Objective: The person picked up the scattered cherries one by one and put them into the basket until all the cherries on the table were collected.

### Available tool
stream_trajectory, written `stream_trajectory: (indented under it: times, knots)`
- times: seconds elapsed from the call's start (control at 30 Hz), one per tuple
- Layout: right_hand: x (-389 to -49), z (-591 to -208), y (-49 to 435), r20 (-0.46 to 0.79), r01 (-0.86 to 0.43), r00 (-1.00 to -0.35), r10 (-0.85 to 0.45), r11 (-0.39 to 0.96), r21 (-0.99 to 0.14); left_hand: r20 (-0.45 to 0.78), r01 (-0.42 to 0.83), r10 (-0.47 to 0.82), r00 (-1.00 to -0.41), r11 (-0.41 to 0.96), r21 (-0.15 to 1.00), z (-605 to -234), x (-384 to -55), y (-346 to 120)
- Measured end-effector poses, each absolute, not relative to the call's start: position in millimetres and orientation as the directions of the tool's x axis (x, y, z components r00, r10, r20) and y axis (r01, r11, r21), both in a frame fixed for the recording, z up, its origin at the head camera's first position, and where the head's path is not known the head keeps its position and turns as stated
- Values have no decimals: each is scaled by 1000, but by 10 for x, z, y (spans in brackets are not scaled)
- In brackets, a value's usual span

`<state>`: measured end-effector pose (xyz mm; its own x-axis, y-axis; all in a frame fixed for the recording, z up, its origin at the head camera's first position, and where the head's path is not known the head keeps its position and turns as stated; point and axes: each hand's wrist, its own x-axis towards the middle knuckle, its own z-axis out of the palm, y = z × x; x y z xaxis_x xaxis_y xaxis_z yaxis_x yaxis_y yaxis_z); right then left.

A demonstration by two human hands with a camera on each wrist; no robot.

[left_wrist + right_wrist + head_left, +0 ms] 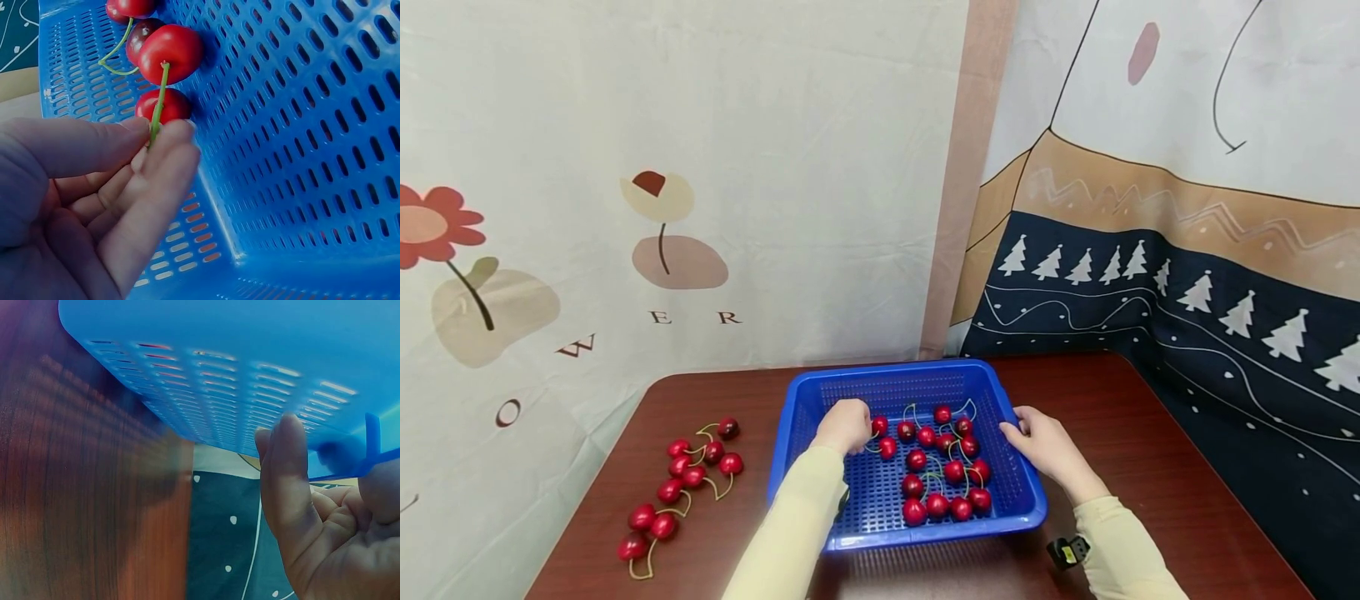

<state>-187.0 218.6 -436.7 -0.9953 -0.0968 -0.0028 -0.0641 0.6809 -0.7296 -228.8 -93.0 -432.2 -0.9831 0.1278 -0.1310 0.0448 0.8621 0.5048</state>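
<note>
A blue plastic basket with slotted walls sits on the table, red cherries with green stems lying in its right half. Inside its left part, my left hand pinches the green stem of a red cherry between thumb and fingertips. Other cherries lie close beside that one in the left wrist view. At the basket's right side, my right hand holds the rim; fingers rest against the outer slotted wall, with the thumb at the rim.
Left of the basket, several paired cherries lie in a loose line on the dark brown table. A printed cloth hangs behind the table, and a dark blue one with white trees covers the right side.
</note>
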Motion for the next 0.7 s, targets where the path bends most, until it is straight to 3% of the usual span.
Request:
stream_trajectory:
  times: [0.23,0.7]
  knots:
    - [-1863,-4365,2186,-3,-64,-995,-96,682,-728,-82,80,120,-989,923,375,-4278,-2267,-924]
    - [-1861,-4356,2182,-4,-63,-995,-97,685,-726,-36,104,135,-990,882,459,-3948,-2206,-913]
